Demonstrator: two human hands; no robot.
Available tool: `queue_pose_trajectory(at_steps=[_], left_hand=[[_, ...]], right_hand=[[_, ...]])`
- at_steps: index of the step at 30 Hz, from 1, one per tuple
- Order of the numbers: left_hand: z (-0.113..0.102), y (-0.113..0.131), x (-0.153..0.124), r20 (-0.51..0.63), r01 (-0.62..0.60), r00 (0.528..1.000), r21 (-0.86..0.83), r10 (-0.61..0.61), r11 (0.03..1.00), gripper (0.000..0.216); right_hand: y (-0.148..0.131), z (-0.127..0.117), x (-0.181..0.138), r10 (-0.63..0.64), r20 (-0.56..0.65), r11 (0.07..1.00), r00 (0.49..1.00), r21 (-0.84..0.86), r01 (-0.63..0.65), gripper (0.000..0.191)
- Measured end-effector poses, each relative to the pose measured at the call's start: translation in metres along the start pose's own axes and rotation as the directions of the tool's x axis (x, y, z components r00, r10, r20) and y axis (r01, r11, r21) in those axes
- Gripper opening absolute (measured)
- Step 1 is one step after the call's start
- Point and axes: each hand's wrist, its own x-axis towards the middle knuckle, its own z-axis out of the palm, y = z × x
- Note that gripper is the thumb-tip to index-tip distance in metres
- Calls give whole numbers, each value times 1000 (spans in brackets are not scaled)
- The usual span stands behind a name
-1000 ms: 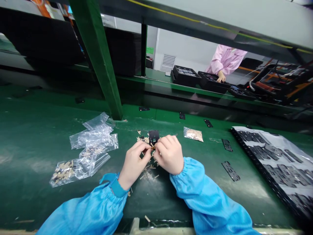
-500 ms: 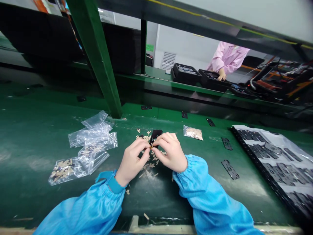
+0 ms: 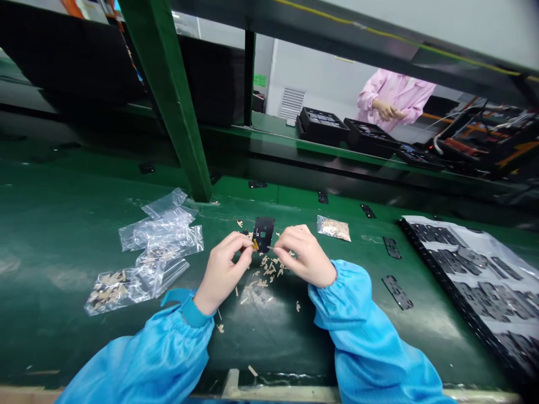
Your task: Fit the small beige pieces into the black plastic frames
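A thin black plate (image 3: 263, 231) with a small square cutout is held up between my hands. My left hand (image 3: 229, 269) pinches it at its lower left corner, where a small yellow-orange piece (image 3: 255, 244) shows by the fingertips. To the right, my right hand (image 3: 304, 255) has thumb and forefinger pressed together on a tiny pale sliver (image 3: 272, 247), whose kind I cannot make out, close to the plate's right edge. Loose beige cut pieces (image 3: 269, 268) lie scattered on the green bench under and around the hands.
Clear plastic bags (image 3: 162, 238), one with beige pieces, lie at left. A small bag of beige bits (image 3: 334, 228) is beyond my right hand. Several black plates (image 3: 397, 292) lie at right beside a black tray (image 3: 438, 286). A green post (image 3: 177, 106) rises ahead; a person in pink (image 3: 393, 101) stands behind.
My right hand has moved right, away from my left fingertips, and the black plate now shows more fully. The person in pink has lifted a hand from the black box.
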Motion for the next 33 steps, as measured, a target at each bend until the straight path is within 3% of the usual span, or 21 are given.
queue_pose_trajectory(at_steps=[3, 5, 13, 22, 24, 27, 30, 33], left_hand=[[-1, -4, 2, 40, 108, 994, -147, -103, 983, 18], [0, -6, 2, 72, 169, 985, -251, -156, 953, 18], [5, -3, 0, 257, 301, 946, -487, -195, 820, 16], [5, 1, -4, 313, 328, 932, -504, -185, 799, 16], [4, 1, -4, 256, 301, 947, -485, -196, 821, 14], [4, 2, -4, 68, 234, 972, -421, -227, 876, 8], [4, 3, -5, -70, 202, 967, -379, -246, 903, 9], [4, 5, -5, -162, 168, 959, -345, -235, 924, 11]], right_hand=[[1, 0, -1, -119, 103, 978, 988, -162, 135, 27], [1, 1, -1, -162, 116, 966, 980, -182, 181, 18], [-10, 7, -2, -211, -90, 966, 973, -174, 193, 16], [-11, 9, -1, -227, -170, 969, 959, -142, 205, 16], [-11, 8, -1, -180, -202, 982, 963, -98, 163, 14], [-12, 5, -1, -19, -236, 997, 972, 71, 37, 7], [-14, 6, 0, 160, -168, 948, 973, 300, -104, 7], [-16, 11, 1, 265, -107, 889, 958, 413, -200, 12]])
